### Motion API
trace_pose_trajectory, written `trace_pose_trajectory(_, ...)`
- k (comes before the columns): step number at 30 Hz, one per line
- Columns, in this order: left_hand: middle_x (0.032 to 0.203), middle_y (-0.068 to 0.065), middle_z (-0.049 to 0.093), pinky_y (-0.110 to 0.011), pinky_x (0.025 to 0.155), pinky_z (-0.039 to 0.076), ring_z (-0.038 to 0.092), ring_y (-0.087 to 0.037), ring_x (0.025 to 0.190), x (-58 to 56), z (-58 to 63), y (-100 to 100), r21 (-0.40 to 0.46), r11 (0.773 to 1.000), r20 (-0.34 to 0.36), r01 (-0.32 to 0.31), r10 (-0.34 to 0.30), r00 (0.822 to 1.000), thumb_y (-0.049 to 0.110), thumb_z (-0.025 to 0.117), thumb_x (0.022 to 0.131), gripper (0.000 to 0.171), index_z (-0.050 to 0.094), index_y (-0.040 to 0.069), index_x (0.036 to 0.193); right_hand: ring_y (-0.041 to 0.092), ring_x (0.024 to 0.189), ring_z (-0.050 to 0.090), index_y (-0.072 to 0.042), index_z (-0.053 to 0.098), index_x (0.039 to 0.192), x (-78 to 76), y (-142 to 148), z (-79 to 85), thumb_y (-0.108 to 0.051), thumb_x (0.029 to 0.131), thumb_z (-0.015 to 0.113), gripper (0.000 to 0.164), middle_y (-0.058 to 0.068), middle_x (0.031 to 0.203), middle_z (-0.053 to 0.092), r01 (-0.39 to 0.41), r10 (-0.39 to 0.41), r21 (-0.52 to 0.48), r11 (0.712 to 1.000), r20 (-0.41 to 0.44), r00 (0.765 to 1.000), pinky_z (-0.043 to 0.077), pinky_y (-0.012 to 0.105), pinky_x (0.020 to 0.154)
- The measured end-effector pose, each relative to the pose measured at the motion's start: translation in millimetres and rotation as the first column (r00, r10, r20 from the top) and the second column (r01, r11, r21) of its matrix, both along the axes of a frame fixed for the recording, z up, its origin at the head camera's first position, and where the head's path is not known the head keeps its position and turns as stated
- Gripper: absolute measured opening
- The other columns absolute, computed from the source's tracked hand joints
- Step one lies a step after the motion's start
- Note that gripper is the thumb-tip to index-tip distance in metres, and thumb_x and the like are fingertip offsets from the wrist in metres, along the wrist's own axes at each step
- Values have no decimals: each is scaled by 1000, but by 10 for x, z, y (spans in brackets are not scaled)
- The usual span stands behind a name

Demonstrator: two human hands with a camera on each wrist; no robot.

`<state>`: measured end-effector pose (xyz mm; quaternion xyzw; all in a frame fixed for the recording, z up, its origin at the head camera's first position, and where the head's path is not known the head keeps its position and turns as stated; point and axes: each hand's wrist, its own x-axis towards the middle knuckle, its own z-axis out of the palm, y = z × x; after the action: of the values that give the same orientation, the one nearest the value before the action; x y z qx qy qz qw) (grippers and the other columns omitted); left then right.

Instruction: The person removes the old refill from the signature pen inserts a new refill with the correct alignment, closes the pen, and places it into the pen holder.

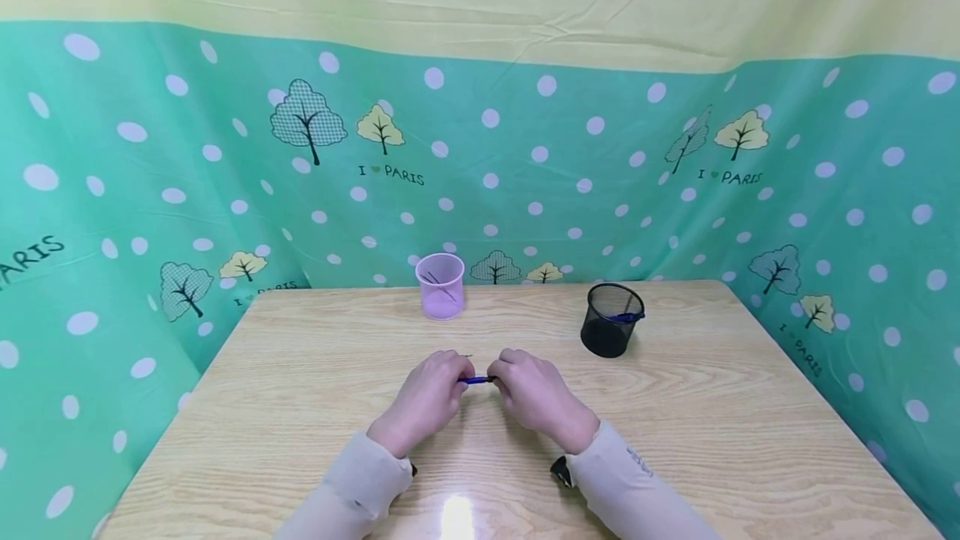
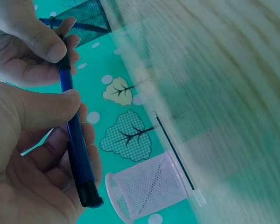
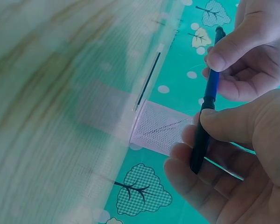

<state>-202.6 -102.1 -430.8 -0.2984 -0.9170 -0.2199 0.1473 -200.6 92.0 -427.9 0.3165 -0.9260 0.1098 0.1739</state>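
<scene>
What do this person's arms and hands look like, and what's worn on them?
The left hand and right hand wear no gloves. The left sleeve and right sleeve are off-white and reach the wrists; the right one carries small grey markings. A small black piece peeks out at each wrist.

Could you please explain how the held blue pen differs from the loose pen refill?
The blue pen is thick, with black ends; the pen refill is slimmer and dark, with a pale end. The left hand and right hand grip the pen, while the refill lies on the table. Both are long and narrow.
</scene>
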Motion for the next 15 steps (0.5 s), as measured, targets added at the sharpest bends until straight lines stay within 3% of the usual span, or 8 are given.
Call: trace_pose_trajectory(15, 86, 8, 55, -29, 67, 49, 55, -9, 76, -7, -42, -6, 36, 999, 8, -12, 11, 1000, -4, 71, 76, 24, 63, 15, 88, 10, 74, 57, -15, 71, 95, 11, 0, 21, -10, 87, 67, 10, -6, 82, 57, -11, 11, -2, 1000, 44, 999, 48, 24, 57)
